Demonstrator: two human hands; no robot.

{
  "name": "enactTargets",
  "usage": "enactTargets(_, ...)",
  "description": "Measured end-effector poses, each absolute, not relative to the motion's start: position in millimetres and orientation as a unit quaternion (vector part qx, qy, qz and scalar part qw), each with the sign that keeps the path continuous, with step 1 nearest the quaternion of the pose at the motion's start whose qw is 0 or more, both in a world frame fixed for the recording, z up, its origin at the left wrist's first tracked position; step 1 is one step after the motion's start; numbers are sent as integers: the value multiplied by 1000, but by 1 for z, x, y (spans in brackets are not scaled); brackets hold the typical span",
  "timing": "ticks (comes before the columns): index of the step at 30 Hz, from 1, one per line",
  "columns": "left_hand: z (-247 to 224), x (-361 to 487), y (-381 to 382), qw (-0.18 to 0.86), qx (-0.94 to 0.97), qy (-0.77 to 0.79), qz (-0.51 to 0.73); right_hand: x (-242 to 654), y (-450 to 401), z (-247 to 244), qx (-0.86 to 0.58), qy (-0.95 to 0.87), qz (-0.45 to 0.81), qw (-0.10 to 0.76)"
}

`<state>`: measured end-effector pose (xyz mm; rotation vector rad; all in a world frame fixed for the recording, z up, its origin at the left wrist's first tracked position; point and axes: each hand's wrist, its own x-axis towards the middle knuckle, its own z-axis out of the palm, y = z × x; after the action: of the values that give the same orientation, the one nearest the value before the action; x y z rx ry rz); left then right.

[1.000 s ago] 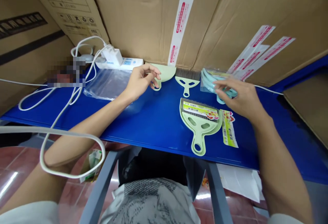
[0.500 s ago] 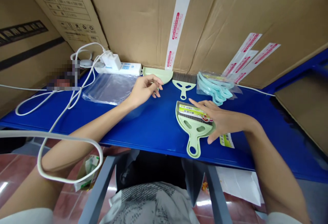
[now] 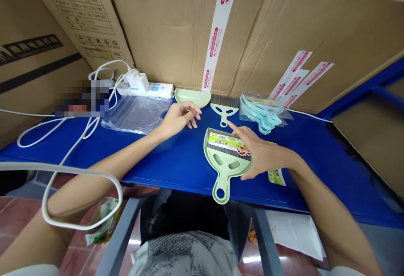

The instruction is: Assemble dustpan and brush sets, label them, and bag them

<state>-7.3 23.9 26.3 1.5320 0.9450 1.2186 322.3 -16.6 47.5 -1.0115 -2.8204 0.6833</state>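
Note:
My right hand (image 3: 257, 152), thumb and fingers spread, is at the right edge of a light green dustpan (image 3: 206, 152) and holds nothing. A small brush (image 3: 225, 158) lies nested in that dustpan, with a yellow-green label (image 3: 222, 140) across its bristles. My left hand (image 3: 181, 119) hovers over the table, its fingers loosely curled and apart with nothing between them. Behind it lies another green dustpan (image 3: 192, 97), and to the right of that a separate green brush (image 3: 224, 110). Light blue pieces in clear plastic (image 3: 263, 112) lie farther right.
Clear plastic bags (image 3: 137, 113) lie on the blue table (image 3: 176, 166) at the left, before a white power strip (image 3: 156, 90). White cables (image 3: 69, 154) loop over my left forearm. Cardboard (image 3: 173, 36) stands behind. Another label (image 3: 277, 177) lies near my right wrist.
The nested dustpan and brush have shifted left and slightly nearer me, and my right hand has moved left beside them. My left hand has hardly changed. The view has tilted a little.

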Motion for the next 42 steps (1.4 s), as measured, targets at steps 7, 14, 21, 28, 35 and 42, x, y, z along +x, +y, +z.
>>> enactTargets(7, 26, -6, 22, 494, 595, 386, 503, 318, -14, 54, -355, -925, 102, 90)
enactTargets(14, 25, 2, 11, 589, 544, 347, 487, 313, -9, 58, -405, -891, 37, 203)
enactTargets(21, 20, 15, -8, 704, 540, 307, 346, 301, -12, 44, -473, -837, 77, 264)
enactTargets(28, 26, 1, 6, 673, 562, 330, 349, 320, 3, 47, -507, -680, 377, 372)
enactTargets(35, 29, -13, 13, 650, 629, 294, 310, 301, -7, 45, -460, -617, 533, 353)
enactTargets(42, 32, -15, 23, 572, 695, 295, 321, 293, -7, 34, -429, -597, 533, 419)
